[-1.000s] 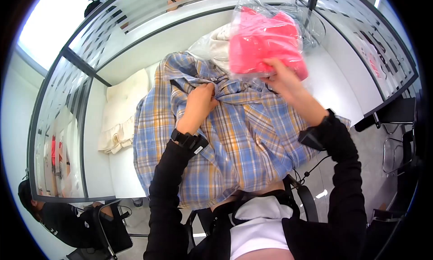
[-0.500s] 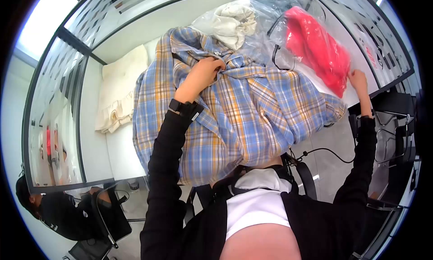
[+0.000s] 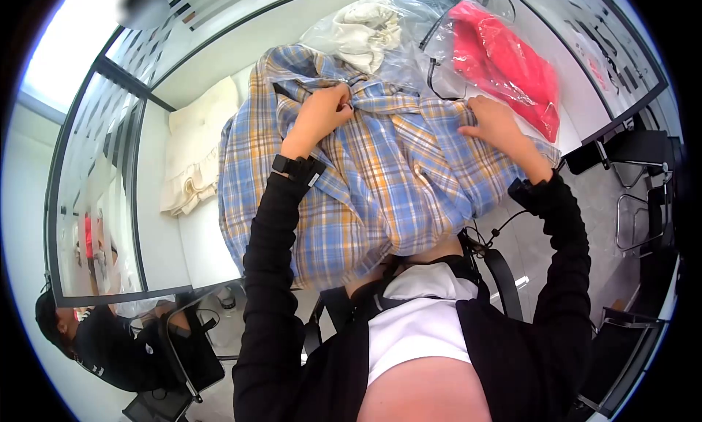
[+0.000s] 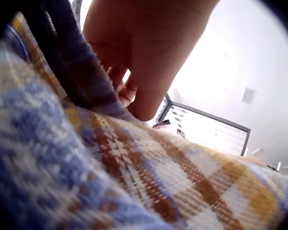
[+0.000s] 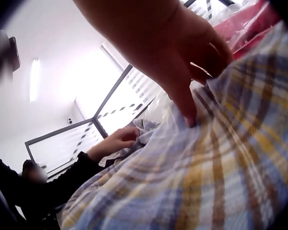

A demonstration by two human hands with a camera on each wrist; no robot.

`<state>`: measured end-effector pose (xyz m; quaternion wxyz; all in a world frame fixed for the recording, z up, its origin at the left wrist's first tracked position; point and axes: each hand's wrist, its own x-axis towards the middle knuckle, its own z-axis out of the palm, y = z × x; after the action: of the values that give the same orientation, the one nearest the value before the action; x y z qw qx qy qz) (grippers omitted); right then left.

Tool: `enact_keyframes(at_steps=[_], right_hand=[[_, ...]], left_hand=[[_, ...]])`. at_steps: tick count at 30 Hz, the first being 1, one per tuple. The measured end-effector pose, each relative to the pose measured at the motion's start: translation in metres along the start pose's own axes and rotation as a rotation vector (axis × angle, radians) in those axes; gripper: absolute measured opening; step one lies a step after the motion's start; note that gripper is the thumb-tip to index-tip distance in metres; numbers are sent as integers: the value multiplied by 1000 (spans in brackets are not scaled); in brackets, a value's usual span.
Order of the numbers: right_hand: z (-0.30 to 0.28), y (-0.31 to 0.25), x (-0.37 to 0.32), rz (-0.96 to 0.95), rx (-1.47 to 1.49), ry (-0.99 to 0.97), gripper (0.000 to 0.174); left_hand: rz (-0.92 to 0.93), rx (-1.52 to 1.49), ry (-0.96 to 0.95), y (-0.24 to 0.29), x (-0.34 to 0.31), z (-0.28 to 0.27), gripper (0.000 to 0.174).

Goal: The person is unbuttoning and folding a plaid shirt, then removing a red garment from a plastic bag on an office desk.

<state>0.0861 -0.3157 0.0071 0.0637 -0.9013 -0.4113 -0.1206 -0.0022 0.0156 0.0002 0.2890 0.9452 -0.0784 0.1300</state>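
Observation:
A blue, yellow and white plaid shirt [image 3: 380, 181] lies spread over the table and hangs past its near edge. At the shirt's collar side, my left hand [image 3: 322, 116] holds a fold of cloth; the left wrist view shows curled fingers [image 4: 126, 91] partly behind the fabric. My right hand [image 3: 501, 126] touches the shirt's upper right part, thumb and fingers spread apart on the cloth. In the right wrist view the thumb [image 5: 185, 105] presses on the fabric and the fingers reach over its raised edge. Beyond that hand lies a pink-red garment [image 3: 504, 63] in clear plastic.
A cream garment [image 3: 194, 155] lies at the table's left. White cloth [image 3: 369, 34] in clear plastic sits at the back. Framed glass panels [image 3: 95, 181] surround the table. Another person [image 3: 117, 349] sits at lower left; a black chair [image 3: 640, 155] stands at right.
My right hand laid the bagged pink-red garment down at the back right, let it go, and came back left onto the shirt. The left hand kept its place at the shirt's collar side.

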Motion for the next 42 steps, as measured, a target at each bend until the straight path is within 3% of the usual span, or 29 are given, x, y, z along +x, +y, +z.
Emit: enact_keyframes(at_steps=[3, 6, 11, 15, 18, 21, 22, 24, 27, 29, 33, 35, 37, 40, 42], right_hand=[[-2, 1, 2, 26, 136, -72, 30], [-21, 0, 3, -39, 182, -3, 32], [-56, -7, 2, -108, 267, 300, 23], [-68, -13, 2, -105, 186, 443, 20], [-63, 1, -7, -25, 226, 365, 19], [-42, 57, -26, 140, 205, -24, 23], [-51, 65, -33, 247, 71, -292, 26], [-41, 101, -42, 231, -167, -365, 24], [-92, 61, -18, 226, 197, -112, 21], [-93, 45, 7, 57, 404, -27, 18], [-70, -16, 79, -150, 777, -17, 17], [-50, -50, 116, -177, 681, 19, 23], [-9, -65, 147, -298, 526, 183, 31], [2, -81, 174, -126, 278, -133, 34], [7, -79, 177, -125, 298, -153, 34]], left_hand=[[-52, -28, 111, 5, 5, -1, 12], [29, 149, 185, 11, 19, -19, 12], [98, 313, 273, 45, 58, -84, 12], [179, 425, 350, 29, 101, -120, 15], [147, 460, 335, -1, 128, -123, 16], [115, 445, 221, -32, 123, -102, 21], [107, 432, 170, -39, 121, -95, 23], [35, 375, 139, -31, 100, -85, 31], [-130, 203, 185, -3, 65, -76, 32], [-272, 173, 160, 21, 41, -66, 31], [-295, 217, 129, 25, 9, -37, 31], [-271, 284, 172, 5, 1, -20, 30], [-246, 234, 204, -15, -1, -12, 26], [-191, 134, 268, -22, 2, -17, 18], [-170, 102, 306, -23, 1, -20, 14]])
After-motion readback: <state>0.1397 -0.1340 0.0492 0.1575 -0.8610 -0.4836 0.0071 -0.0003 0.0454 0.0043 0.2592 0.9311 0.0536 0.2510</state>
